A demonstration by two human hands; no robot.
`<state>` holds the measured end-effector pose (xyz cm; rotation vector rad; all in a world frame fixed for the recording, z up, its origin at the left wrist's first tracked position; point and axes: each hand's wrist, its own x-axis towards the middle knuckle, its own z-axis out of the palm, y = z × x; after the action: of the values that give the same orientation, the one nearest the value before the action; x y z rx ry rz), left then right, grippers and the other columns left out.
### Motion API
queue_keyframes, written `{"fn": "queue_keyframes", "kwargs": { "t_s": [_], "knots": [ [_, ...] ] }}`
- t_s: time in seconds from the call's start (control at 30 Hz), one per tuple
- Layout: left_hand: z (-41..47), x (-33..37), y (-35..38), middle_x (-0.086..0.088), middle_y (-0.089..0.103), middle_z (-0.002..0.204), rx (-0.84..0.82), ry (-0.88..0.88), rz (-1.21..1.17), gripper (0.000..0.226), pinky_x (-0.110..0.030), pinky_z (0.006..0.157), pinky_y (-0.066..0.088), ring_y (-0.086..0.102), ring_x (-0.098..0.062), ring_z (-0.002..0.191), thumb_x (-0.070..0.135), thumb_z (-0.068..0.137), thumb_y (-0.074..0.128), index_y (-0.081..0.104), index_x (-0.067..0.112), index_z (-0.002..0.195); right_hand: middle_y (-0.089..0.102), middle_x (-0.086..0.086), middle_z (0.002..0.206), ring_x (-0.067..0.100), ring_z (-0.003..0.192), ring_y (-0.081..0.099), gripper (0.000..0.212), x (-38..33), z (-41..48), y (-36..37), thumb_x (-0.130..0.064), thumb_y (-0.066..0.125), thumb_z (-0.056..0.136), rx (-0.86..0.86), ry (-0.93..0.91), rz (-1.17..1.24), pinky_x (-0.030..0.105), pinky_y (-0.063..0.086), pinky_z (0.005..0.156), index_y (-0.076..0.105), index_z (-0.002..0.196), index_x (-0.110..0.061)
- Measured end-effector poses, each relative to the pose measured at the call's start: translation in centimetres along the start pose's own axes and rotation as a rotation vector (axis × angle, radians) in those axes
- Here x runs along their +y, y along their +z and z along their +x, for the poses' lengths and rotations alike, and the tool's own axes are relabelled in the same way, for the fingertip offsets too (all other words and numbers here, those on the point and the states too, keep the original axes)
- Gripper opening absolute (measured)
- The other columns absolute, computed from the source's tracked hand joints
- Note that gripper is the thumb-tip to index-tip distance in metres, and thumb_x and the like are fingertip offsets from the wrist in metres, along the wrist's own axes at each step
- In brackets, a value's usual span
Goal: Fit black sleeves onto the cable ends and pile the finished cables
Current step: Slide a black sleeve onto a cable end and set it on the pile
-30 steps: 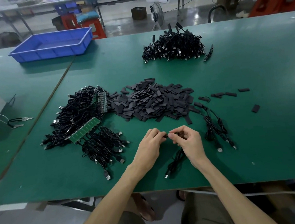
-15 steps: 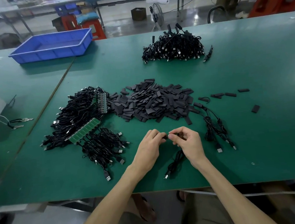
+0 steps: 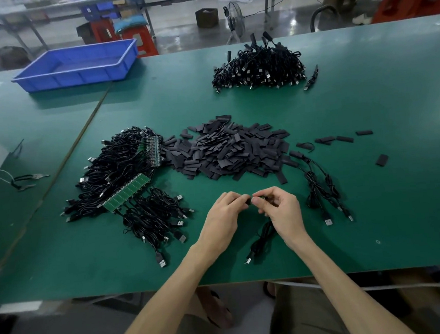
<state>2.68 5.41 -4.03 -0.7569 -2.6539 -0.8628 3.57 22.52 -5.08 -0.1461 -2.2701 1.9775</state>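
My left hand point(image 3: 222, 217) and my right hand point(image 3: 281, 212) meet fingertip to fingertip above the green table point(image 3: 403, 204). Between them they pinch a small black sleeve point(image 3: 249, 200) on the end of a black cable point(image 3: 261, 239), whose bundled length hangs below my right hand down to the table. A heap of loose black sleeves point(image 3: 228, 150) lies just beyond my hands. Unsleeved cables with green circuit boards point(image 3: 124, 180) are heaped at the left. A few sleeved cables point(image 3: 319, 184) lie to the right. A big pile of cables point(image 3: 258, 67) sits far back.
A blue plastic tray point(image 3: 77, 64) stands at the back left. Stray sleeves point(image 3: 344, 138) lie scattered to the right of the heap. A small tool with a cord point(image 3: 26, 181) rests on the left table. The table's front edge runs just below my wrists.
Almost nothing differs: both hands stay together in the same spot, with only slight finger movement on the sleeve.
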Motion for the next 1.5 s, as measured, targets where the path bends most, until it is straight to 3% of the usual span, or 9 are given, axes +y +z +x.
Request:
{"fn": "queue_keyframes", "kwargs": {
  "t_s": [0.47,0.73,0.9,1.03,1.1,1.17,1.33,1.5],
  "knots": [
    [0.01,0.04,-0.17,-0.005,0.072,0.092,0.016,-0.018,0.058,0.02,-0.031,0.078,0.043,0.063,-0.025,0.084,0.004,0.094,0.065,0.072,0.005,0.113,0.076,-0.004,0.078,0.012,0.066,0.07,0.006,0.01,-0.07,0.05,-0.022,0.082,0.089,0.0,-0.007,-0.027,0.019,0.052,0.062,0.076,0.091,-0.021],
    [-0.05,-0.08,0.1,-0.007,0.064,0.097,0.003,0.017,0.071,0.02,-0.038,0.08,0.049,0.058,-0.026,0.089,0.011,0.1,0.06,0.068,0.005,0.118,0.077,0.0,0.076,0.014,0.066,0.071,0.008,-0.22,-0.17,-0.13,-0.02,0.085,0.085,-0.037,0.0,0.021,0.02,0.052,0.062,0.078,0.09,-0.019],
    [-0.08,-0.2,0.43,-0.006,0.062,0.099,-0.025,0.009,0.086,0.024,-0.036,0.081,0.048,0.054,-0.024,0.091,0.001,0.098,0.06,0.067,0.005,0.12,0.078,0.0,0.079,0.015,0.067,0.071,0.009,-0.31,-0.15,-0.17,-0.019,0.085,0.084,-0.073,-0.001,0.039,0.02,0.052,0.061,0.079,0.09,-0.02],
    [-0.07,-0.25,0.32,0.001,0.061,0.087,-0.068,-0.038,0.064,0.023,-0.03,0.078,0.041,0.051,-0.017,0.079,-0.001,0.097,0.05,0.066,0.008,0.111,0.076,-0.001,0.075,0.014,0.064,0.068,0.005,-0.24,-0.23,-0.04,-0.025,0.083,0.086,-0.065,-0.018,-0.002,0.021,0.051,0.059,0.078,0.086,-0.022],
    [-0.12,-0.05,0.33,0.011,0.051,0.075,-0.078,-0.089,0.059,0.02,-0.028,0.071,0.031,0.04,-0.005,0.066,0.001,0.097,0.046,0.061,0.013,0.102,0.076,-0.004,0.076,0.013,0.064,0.068,0.007,-0.4,-0.31,0.06,-0.031,0.08,0.089,-0.081,-0.033,-0.037,0.02,0.051,0.061,0.077,0.088,-0.025],
    [-0.03,-0.04,0.28,0.015,0.044,0.071,-0.06,-0.168,0.032,0.018,-0.026,0.068,0.024,0.036,-0.002,0.064,0.003,0.098,0.047,0.055,0.018,0.094,0.077,-0.007,0.083,0.011,0.067,0.07,0.007,-0.58,-0.39,0.16,-0.032,0.078,0.092,-0.115,-0.042,-0.041,0.019,0.053,0.064,0.076,0.096,-0.027],
    [0.43,-0.75,0.18,0.008,0.056,0.075,0.026,-0.38,-0.2,0.026,-0.038,0.064,0.041,0.049,-0.018,0.07,0.011,0.105,0.043,0.047,0.021,0.081,0.076,-0.004,0.092,0.014,0.075,0.073,0.018,-0.69,-0.3,0.2,-0.015,0.077,0.092,-0.133,-0.036,-0.043,0.028,0.06,0.076,0.071,0.105,-0.026],
    [0.59,-0.79,0.2,0.007,0.049,0.075,0.025,-0.36,-0.231,0.034,-0.041,0.07,0.045,0.049,-0.019,0.073,0.006,0.103,0.043,0.044,0.022,0.074,0.074,-0.006,0.09,0.018,0.07,0.071,0.021,-0.65,-0.4,0.13,-0.012,0.076,0.092,-0.122,-0.047,-0.021,0.03,0.06,0.072,0.072,0.107,-0.026]
  ]
}}
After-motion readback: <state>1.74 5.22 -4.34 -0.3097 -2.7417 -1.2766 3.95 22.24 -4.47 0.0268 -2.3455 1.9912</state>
